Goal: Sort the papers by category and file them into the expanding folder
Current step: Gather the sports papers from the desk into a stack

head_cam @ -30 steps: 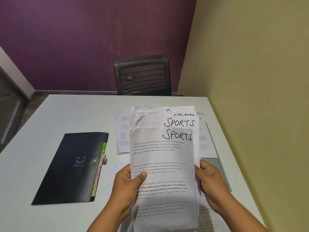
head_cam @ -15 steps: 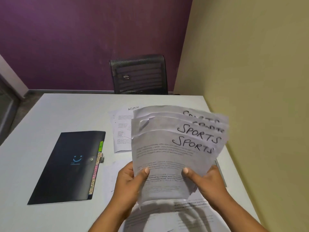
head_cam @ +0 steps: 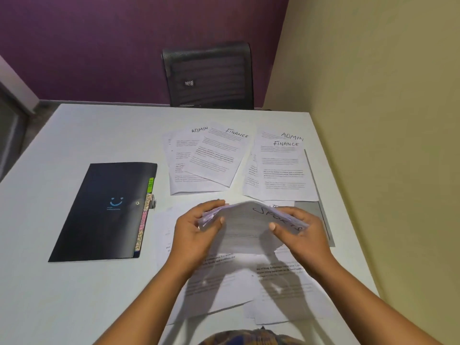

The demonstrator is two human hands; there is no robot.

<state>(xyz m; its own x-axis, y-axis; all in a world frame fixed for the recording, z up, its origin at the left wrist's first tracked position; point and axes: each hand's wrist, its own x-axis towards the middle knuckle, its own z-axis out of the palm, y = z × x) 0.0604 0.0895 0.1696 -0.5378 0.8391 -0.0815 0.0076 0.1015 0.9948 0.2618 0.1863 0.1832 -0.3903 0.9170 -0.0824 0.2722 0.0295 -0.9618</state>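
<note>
Where a second ago the sports sheets stood upright in a fan, each heading peeping above the next, they are now tipped over and gathered into one bundle (head_cam: 245, 220). It is turned sideways and held low over the table (head_cam: 74, 295), just to the right of the black folder (head_cam: 104, 212).

The left hand (head_cam: 196, 235) grips the end of the bundle nearer the folder, fingers curled round its edges. The right hand (head_cam: 302, 236) pinches the end farther from the folder, thumb on top beside the written word SPORTS.

With the bundle lowered, two loose piles show to the right of the folder and farther off. The nearer pile (head_cam: 206, 158) and the farther pile (head_cam: 281, 168) each mix ADMIN and FINANCE headings. More sheets (head_cam: 224, 282) lie under the hands, also right of the folder.

The folder itself has not budged: it lies flat, flap closed, coloured tabs along its right edge.

To my eye the sports lot is squared and ready to file. The folder has yet to be opened, though, and admin and finance look unsorted.
</note>
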